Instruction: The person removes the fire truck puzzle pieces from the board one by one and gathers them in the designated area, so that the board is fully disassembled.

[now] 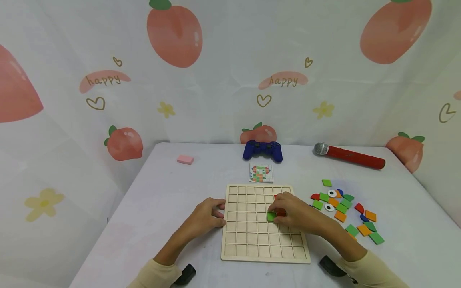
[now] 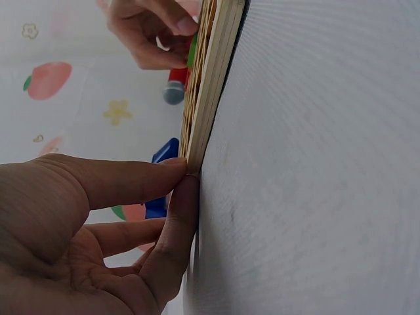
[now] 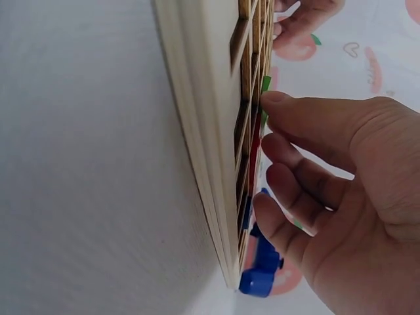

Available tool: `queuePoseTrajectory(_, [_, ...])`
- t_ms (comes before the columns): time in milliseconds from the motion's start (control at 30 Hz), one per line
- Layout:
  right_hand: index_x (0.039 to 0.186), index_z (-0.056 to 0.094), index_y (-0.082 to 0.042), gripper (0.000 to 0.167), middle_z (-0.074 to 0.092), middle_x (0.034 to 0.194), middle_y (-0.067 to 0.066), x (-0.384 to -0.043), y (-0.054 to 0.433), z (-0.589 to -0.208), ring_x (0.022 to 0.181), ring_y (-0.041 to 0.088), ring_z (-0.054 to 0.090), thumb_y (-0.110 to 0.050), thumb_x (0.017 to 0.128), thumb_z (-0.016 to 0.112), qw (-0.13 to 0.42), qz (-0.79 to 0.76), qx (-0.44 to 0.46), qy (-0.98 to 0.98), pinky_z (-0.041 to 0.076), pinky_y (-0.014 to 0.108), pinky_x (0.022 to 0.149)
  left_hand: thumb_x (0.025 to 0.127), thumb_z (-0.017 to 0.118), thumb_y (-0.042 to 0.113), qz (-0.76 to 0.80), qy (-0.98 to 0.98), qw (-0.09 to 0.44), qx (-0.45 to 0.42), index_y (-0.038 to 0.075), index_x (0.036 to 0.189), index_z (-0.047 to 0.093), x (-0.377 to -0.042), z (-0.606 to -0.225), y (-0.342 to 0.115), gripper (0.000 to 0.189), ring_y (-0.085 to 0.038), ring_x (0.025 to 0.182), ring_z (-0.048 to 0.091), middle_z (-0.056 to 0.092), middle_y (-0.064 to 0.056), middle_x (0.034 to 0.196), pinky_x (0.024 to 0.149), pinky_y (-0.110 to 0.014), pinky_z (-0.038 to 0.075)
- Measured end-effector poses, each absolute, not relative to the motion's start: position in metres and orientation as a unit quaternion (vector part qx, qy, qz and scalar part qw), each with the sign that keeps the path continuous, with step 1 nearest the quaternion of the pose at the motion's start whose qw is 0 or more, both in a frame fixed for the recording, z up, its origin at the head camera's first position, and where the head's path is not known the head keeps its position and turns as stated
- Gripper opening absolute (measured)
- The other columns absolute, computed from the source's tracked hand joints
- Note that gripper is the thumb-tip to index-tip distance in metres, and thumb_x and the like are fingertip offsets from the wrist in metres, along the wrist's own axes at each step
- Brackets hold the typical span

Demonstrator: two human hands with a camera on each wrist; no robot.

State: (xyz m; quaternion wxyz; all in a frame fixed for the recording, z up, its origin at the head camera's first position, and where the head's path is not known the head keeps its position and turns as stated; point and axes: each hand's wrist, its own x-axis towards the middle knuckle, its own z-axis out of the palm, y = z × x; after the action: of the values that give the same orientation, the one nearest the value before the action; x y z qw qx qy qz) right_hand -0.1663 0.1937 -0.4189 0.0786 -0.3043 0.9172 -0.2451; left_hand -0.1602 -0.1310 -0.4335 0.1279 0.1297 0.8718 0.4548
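Observation:
A wooden grid board (image 1: 252, 238) lies on the white table. My left hand (image 1: 206, 216) holds its left edge, thumb and a fingertip pinching the rim (image 2: 213, 85) in the left wrist view. Over the right half of the board, my right hand (image 1: 297, 212) pinches a green square tile (image 1: 271, 217) at a grid cell. In the right wrist view the thumb lies against that green tile (image 3: 266, 84). Red pieces (image 1: 281, 213) show beside and under the right hand, mostly hidden by it. A blue piece (image 3: 247, 213) also shows in the grid.
Loose green, orange, red and blue tiles (image 1: 346, 203) and white eye discs (image 1: 329, 207) lie right of the board. Behind it are a patterned card (image 1: 261, 173) and a blue game controller (image 1: 263, 150). A red microphone (image 1: 353, 156) and a pink block (image 1: 185, 159) lie farther out.

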Motion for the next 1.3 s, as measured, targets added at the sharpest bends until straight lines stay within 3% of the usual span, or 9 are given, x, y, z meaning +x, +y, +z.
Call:
queuePoseTrajectory(467, [0.111,0.08,-0.018,0.015,0.063,0.107,-0.01,-0.167,0.194,-0.419,0.105,0.013,0.055,-0.017,0.096,0.079,0.081,-0.252,-0.31,0.913,0.053,0.038,0.094,0.084,0.08,-0.001,0.455,0.871,0.129,0.133,-0.007,0.144,0.06,-0.161,-0.434,-0.131,0.063,-0.019,0.102,0.07,0.063,-0.011,0.119,0.083,-0.033,0.059])
queuePoseTrajectory(800, [0.118,0.079,-0.018,0.025,0.068,0.123,-0.002,-0.165,0.199,-0.417,0.118,0.024,0.058,-0.026,0.095,0.081,0.107,-0.267,-0.265,0.92,0.054,0.051,0.102,0.084,0.08,-0.001,0.456,0.87,0.128,0.136,-0.007,0.144,0.06,-0.161,-0.434,-0.132,0.063,-0.019,0.102,0.07,0.063,-0.011,0.119,0.082,-0.031,0.058])
queuePoseTrajectory(1300, [0.121,0.077,-0.017,0.031,0.067,0.109,-0.007,-0.152,0.245,-0.411,0.102,0.015,0.057,-0.032,0.093,0.081,0.08,-0.279,-0.197,0.936,0.054,0.03,0.086,0.085,0.08,-0.001,0.457,0.87,0.126,0.133,-0.007,0.144,0.06,-0.161,-0.435,-0.131,0.063,-0.02,0.103,0.071,0.063,-0.01,0.121,0.084,-0.034,0.059])
